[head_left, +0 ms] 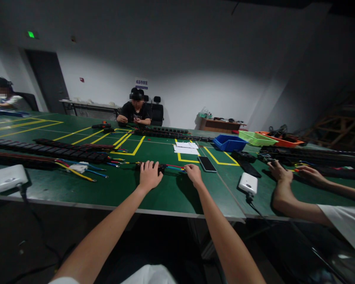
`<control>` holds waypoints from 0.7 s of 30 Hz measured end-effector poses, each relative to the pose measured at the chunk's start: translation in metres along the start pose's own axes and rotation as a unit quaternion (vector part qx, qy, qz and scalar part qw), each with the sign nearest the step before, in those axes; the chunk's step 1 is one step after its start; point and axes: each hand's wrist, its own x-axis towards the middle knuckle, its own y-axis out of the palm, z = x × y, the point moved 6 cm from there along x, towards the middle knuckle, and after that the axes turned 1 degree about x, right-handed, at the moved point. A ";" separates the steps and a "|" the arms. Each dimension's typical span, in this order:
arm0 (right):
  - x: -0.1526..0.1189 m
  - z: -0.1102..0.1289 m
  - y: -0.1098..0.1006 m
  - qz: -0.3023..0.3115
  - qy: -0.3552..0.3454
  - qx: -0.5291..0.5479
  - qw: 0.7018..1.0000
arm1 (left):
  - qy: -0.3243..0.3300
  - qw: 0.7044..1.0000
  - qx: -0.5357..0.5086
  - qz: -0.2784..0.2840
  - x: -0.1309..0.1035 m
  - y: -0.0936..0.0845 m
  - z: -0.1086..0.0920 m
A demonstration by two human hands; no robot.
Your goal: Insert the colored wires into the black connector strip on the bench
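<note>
My left hand (150, 173) lies over a short black part (162, 167) on the green table (171, 197), its fingers spread across the top. From the right end of that part run several coloured wires (176, 168), red, blue and yellow. Their far ends meet my right hand (193, 172), whose fingers are closed in a pinch on them. Left of my left hand, ring-ended cables (118, 161) stick out of a long black strip (68, 152). A phone (207, 164) lies just right of my right hand.
Papers (186, 148) and blue (229, 142), green (256, 138) and orange (281, 139) bins stand beyond. White boxes (247, 184) with cords sit near the front edge. At right a co-worker's hands (279, 171) handle parts; another person (136, 110) sits opposite.
</note>
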 end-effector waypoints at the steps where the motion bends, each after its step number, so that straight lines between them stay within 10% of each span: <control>1: 0.000 -0.001 0.000 -0.002 0.002 0.001 1.000 | 0.001 1.000 0.001 0.000 0.000 0.000 0.000; 21: -0.002 0.006 -0.003 -0.006 -0.038 -0.058 0.998 | -0.001 1.000 0.007 -0.013 0.000 0.000 -0.001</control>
